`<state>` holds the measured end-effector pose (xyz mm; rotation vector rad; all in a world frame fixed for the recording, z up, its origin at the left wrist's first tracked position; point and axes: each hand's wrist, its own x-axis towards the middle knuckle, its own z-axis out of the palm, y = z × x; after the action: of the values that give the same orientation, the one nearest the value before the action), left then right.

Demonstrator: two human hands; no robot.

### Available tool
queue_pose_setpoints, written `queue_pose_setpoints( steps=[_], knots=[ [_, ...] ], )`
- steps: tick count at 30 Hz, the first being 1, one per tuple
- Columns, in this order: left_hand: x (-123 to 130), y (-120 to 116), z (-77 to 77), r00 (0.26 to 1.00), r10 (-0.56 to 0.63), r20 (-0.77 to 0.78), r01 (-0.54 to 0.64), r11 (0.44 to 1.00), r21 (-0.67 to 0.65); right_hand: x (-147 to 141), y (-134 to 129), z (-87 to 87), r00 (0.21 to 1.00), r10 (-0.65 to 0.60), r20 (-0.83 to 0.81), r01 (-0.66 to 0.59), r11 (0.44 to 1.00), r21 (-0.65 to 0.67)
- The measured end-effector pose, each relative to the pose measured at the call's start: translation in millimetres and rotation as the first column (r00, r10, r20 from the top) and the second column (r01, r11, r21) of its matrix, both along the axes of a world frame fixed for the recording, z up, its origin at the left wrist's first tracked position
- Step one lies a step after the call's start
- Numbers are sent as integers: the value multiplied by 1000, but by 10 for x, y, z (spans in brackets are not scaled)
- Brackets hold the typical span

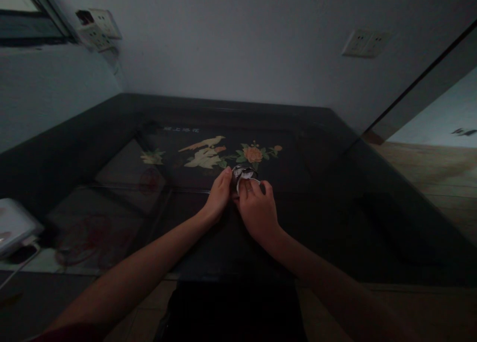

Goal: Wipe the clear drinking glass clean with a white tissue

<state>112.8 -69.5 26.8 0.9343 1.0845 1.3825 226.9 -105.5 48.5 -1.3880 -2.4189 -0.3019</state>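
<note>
Both my hands meet over the near middle of a dark glossy table [316,217]. Between them is a small round object [244,173], shiny and dark around the outside with white showing inside; the dim light hides its exact kind. My left hand [219,194] is closed against its left side, thumb up near the rim. The fingers of my right hand [258,208] curl over its near right part, where a pale curved edge [255,181] shows. My fingertips are partly hidden.
A flower-and-bird picture [223,153] decorates the tabletop behind my hands. At the left edge lies a white box-like device [17,227] with a white cable [22,265]. Wall sockets [367,42] are on the wall beyond; more sockets [100,26] are at the left corner.
</note>
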Motion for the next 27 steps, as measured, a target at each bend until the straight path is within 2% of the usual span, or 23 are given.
queue_pose_setpoints(
  steps=[3,6,9,11,14,16,17,19,21,23,27],
  knots=[
    [-14,-7,4,992,28,-123,-16,995,97,35,15,40,996,41,-78,-44,998,-35],
    [-24,-27,28,973,25,-231,16,985,172,91,48,57,974,54,-221,-79,991,-103],
    [-22,-46,41,959,12,-284,51,976,211,151,101,29,881,14,-472,-132,967,-218],
    [-10,-54,31,961,2,-276,60,975,216,183,141,3,725,-76,-685,-226,913,-340],
    [18,-63,17,989,-50,-142,72,986,149,211,192,-4,345,-296,-891,-452,779,-434],
    [32,-66,30,996,-86,-7,87,993,74,225,218,28,102,-429,-897,-576,710,-405],
    [34,-62,47,994,-92,60,89,995,38,237,231,53,8,-479,-878,-615,690,-382],
    [26,-39,96,979,-71,190,81,996,-43,276,262,110,-104,-551,-828,-648,669,-364],
    [3,2,157,949,-39,313,87,986,-140,334,302,158,-151,-584,-797,-638,674,-373],
    [-27,47,213,910,-25,413,119,972,-203,393,349,178,-164,-581,-797,-618,691,-376],
    [-74,98,269,855,3,519,116,974,-196,463,425,145,-143,-517,-844,-595,726,-344]
  ],
)
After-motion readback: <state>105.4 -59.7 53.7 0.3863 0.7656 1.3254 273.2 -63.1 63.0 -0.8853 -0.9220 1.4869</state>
